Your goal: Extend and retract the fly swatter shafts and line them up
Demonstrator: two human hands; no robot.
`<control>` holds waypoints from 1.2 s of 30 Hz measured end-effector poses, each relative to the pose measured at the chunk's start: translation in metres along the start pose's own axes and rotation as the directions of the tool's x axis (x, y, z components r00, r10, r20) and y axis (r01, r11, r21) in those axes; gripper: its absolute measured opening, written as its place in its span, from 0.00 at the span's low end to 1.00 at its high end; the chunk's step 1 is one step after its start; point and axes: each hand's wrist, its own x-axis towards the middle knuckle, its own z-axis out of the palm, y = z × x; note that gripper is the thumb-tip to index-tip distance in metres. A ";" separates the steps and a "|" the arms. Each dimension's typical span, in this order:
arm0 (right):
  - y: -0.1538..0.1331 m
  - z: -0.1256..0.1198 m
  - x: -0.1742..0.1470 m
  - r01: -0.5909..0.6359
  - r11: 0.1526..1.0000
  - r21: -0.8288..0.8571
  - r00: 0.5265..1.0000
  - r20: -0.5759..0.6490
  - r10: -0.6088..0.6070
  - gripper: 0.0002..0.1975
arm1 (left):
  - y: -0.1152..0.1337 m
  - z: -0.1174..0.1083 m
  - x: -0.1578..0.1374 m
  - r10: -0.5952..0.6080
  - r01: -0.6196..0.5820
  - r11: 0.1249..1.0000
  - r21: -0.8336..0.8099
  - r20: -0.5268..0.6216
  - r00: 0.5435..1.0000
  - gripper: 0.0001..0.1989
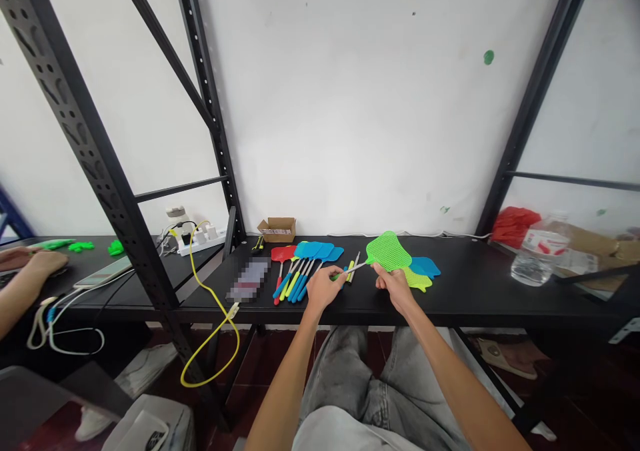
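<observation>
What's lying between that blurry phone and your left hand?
Fly swatters with red, blue and yellow handles lie between the blurred phone and the left hand in the head view.

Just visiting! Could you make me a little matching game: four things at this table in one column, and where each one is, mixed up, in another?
Things:
1. Green fly swatter
2. Small cardboard box
3. Yellow cable
4. Plastic bottle

Places:
A. Looping down below the edge of the table
B. Near a red bag
C. Held between the left hand and right hand
D. At the back, by the wall

Pairs: 1-C, 2-D, 3-A, 4-B
</observation>
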 end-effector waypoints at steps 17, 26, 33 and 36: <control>-0.004 0.007 -0.002 -0.026 0.983 -0.181 0.992 0.118 0.048 0.17 | -0.004 0.012 0.000 0.071 -0.053 0.997 0.054 -0.408 0.910 0.22; -0.007 0.009 -0.004 -0.025 0.985 -0.172 0.993 0.107 0.044 0.16 | 0.001 0.020 -0.004 -0.048 0.225 0.903 0.366 -0.435 0.899 0.20; -0.008 0.008 -0.004 -0.025 0.985 -0.173 0.993 0.109 0.044 0.16 | 0.001 0.024 -0.004 -0.019 0.247 0.851 0.464 -0.442 0.897 0.18; -0.006 0.007 -0.004 -0.035 0.981 -0.191 0.993 0.107 0.056 0.16 | 0.004 0.024 -0.006 0.036 0.178 0.867 0.466 -0.413 0.910 0.17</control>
